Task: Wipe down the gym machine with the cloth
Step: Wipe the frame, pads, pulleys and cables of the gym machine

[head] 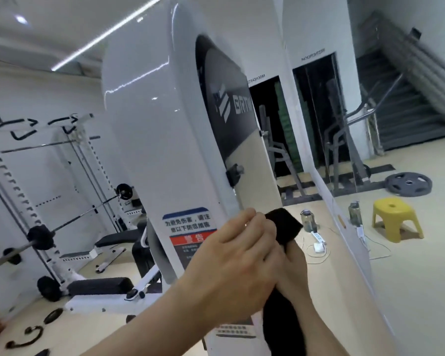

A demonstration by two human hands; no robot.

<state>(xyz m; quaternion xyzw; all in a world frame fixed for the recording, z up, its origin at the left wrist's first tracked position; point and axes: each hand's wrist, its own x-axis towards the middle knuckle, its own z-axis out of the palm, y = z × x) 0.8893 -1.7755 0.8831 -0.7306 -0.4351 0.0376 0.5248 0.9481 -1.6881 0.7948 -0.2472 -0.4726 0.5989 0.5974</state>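
A: Gym room, beige floor [95,325], mirror wall [396,98] right. Item?
B: Black fabric cloth [284,227], long axis near upright, top end just beside tall white glossy machine casing [144,124].
A: Holders?
B: Left hand [237,265], right hand [296,276], both curled round it.

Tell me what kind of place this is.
A gym, most likely: a white rack with a loaded barbell on the left, a weight plate on the floor at right, and the white gym machine in front. Left hand and right hand grip a black cloth.
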